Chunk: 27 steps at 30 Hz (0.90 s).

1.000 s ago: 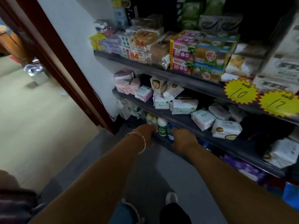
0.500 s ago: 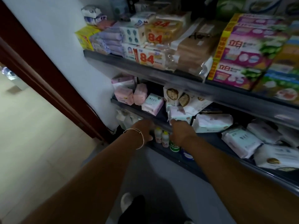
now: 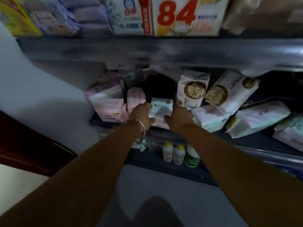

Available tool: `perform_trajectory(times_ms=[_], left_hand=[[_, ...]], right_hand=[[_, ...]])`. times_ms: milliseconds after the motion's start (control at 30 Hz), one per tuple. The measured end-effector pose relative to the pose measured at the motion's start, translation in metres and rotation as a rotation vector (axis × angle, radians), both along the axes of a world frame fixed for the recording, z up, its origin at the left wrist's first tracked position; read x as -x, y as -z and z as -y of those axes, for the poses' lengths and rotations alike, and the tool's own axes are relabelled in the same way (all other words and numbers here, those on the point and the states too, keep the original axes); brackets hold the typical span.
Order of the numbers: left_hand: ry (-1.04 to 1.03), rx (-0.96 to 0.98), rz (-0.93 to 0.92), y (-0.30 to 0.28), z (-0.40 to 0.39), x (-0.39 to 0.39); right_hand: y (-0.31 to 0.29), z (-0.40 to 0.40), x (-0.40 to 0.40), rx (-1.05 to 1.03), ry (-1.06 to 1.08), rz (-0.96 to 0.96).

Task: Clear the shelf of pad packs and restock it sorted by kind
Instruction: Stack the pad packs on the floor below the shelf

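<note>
Two hands on one pack: the left hand (image 3: 144,114) and right hand (image 3: 177,117) clasp the small white-and-pink pad pack (image 3: 161,108) from either side, fingers curled round its edges, at the front of the middle shelf (image 3: 255,138). Pink packs (image 3: 109,102) stand just left, brown-emblem packs (image 3: 192,90) just right. Small bottles (image 3: 173,154) sit below.

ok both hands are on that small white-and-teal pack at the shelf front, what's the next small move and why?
Probably lift the white-and-teal pack straight out toward the person. The left hand and right hand already grip its two sides, it sits at the front edge of the shelf, and the shelf is not yet cleared: pink packs and other packs flank it closely, so sideways motion would likely knock them.
</note>
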State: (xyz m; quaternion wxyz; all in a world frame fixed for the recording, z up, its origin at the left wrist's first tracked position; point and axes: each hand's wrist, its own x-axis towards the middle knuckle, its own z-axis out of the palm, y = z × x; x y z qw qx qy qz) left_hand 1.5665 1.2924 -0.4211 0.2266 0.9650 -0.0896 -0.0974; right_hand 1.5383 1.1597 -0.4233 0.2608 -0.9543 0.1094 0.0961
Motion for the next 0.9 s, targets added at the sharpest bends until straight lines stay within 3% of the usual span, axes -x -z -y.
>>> perform_trajectory(times_ms=[133,300,567,700,900], left_hand=[[-0.018,0.03,0.145,0.027,0.001,-0.024],[-0.032,0.004,0.304,0.054,0.003,-0.038],[-0.149,0.001,0.455,0.072,0.001,-0.031],[-0.166,0.036,0.468,0.072,0.0,-0.02],[-0.125,-0.068,0.393,0.055,0.02,-0.004]], right_hand=[[0.034,-0.003,-0.035,-0.132,0.142,0.001],[0.06,-0.009,-0.052,-0.27,0.136,-0.016],[0.079,-0.013,-0.057,-0.902,0.207,-0.036],[0.074,-0.014,-0.044,-0.89,0.174,0.069],[0.068,0.009,0.003,-0.839,0.192,0.19]])
